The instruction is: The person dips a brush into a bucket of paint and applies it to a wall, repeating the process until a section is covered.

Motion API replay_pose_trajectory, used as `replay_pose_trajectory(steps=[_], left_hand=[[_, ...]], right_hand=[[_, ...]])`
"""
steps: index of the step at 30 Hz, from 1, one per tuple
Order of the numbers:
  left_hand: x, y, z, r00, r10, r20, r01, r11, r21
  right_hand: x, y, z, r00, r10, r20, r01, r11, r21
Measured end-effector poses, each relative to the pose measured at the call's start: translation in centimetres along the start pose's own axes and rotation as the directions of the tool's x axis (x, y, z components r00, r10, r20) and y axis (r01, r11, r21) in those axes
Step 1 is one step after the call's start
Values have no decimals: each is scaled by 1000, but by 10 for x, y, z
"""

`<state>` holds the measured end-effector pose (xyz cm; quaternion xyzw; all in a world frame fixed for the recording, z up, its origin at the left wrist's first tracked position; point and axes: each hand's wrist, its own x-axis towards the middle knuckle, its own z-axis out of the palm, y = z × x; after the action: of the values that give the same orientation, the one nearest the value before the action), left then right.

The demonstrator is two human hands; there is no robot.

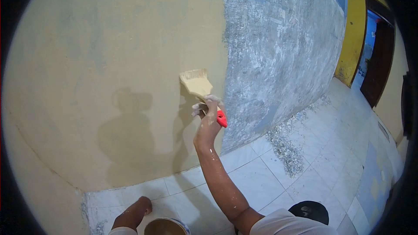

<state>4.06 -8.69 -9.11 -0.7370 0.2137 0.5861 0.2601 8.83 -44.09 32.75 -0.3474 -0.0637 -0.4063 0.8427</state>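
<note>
My right hand [209, 112], spotted with pale paint, is closed round the handle of a wide paintbrush [197, 82]. Cream paint coats the brush, and the red end of its handle sticks out below my fingers. The bristles point up against the cream-painted part of the wall [143, 52], close to its edge with the bare grey part [278, 61]. At the bottom left, my left hand [144, 206] seems to be the dark rounded end of the short stretch of arm; its fingers do not show. Beside it stands a bucket [186, 228], cut off by the frame.
Scraped paint flakes [287, 154] lie in a heap along the wall's foot on the white tiled floor [257, 178]. A round black object [310, 211] shows beside my right sleeve. At the far right is an open doorway [365, 52] with a dark door [378, 65].
</note>
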Motion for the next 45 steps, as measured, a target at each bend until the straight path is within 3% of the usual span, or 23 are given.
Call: replay_pose_trajectory(steps=[2, 6, 8, 11, 14, 18, 22, 24, 27, 32, 33, 37, 42, 45], left_hand=[[-1, 1, -1, 1000, -6, -10, 6, 1000, 14], [1, 3, -4, 1000, -8, -30, 10, 998, 54], [1, 5, -4, 999, -9, -42, 11, 998, 66], [-3, 9, -4, 998, -11, -65, 17, 996, 84], [-8, 10, -1, 997, -21, -77, 28, 996, 87], [-10, 13, 2, 996, -18, -83, 25, 996, 85], [-10, 13, 3, 996, -23, -87, 30, 997, 72], [-7, 15, 4, 996, -22, -87, 27, 997, 65], [-4, 15, 5, 996, -21, -83, 27, 997, 67], [2, 14, 0, 996, -28, -79, 35, 996, 85], [2, 13, -1, 996, -32, -77, 39, 995, 89], [2, 12, -3, 997, -36, -73, 44, 994, 103], [0, 11, -3, 997, -41, -60, 47, 993, 110], [-1, 10, -4, 998, -40, -52, 45, 994, 103]], right_hand=[[-1, -9, 2, 1000, -21, 21, 21, 1000, -4], [44, -80, 81, 890, -428, 156, 375, 884, 280], [73, -107, 120, 839, -494, 228, 386, 836, 391], [111, -97, 142, 859, -463, 218, 365, 852, 375], [133, -56, 110, 930, -295, 218, 238, 938, 254], [88, -10, 14, 961, -204, 184, 195, 979, 67], [3, 62, -90, 994, -105, -34, 95, 973, -211], [-31, 71, -124, 994, 28, -109, -49, 979, -199], [-34, 65, -145, 978, 29, -204, -74, 973, -217], [38, -32, -32, 968, -242, 69, 237, 968, 82], [60, -48, -8, 956, -270, 111, 248, 952, 181], [121, -79, 57, 900, -331, 284, 255, 928, 271], [120, -24, 18, 950, -118, 289, 43, 966, 255], [71, 39, -68, 995, -49, 92, 30, 981, 194]])
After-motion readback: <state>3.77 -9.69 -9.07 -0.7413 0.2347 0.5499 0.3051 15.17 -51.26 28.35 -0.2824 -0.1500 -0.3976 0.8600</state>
